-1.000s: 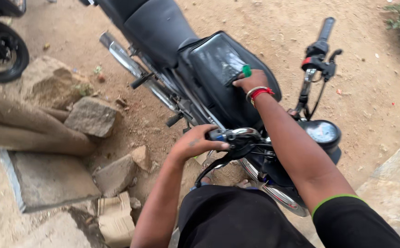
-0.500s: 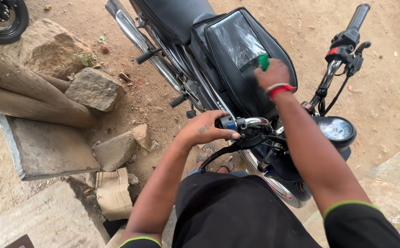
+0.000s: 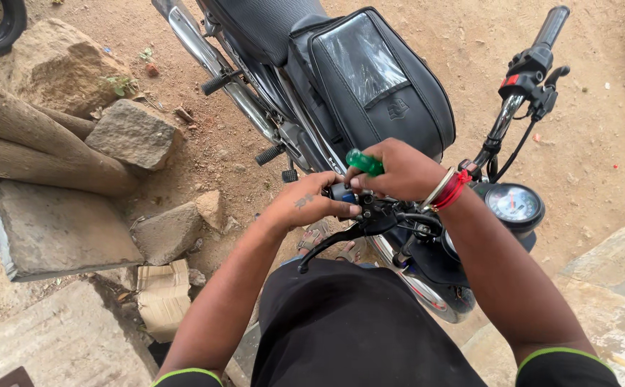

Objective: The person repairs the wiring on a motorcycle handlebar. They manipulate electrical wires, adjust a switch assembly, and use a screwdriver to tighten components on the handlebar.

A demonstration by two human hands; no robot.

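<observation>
Dusty yard, two hands at a motorcycle's near handlebar.

Bare brown dirt [image 3: 599, 150] lies all around, with rough stones [image 3: 135, 134] and a log [image 3: 33, 147] off to the left of the hands, and a folded scrap of cardboard [image 3: 160, 297] below them. From the head view, the left hand [image 3: 311, 204] is wrapped closed around the near handlebar end [image 3: 342, 193], with the black brake lever [image 3: 337, 240] curving out just beneath it. The right hand [image 3: 398, 170], touching the left, is closed around a green-handled screwdriver [image 3: 364, 163], whose handle sticks out above the fist; its tip is hidden. A black tank bag [image 3: 380, 86] sits just beyond the hands, the round speedometer [image 3: 514, 206] to their right, and the far handlebar grip [image 3: 550, 27] well apart.
</observation>
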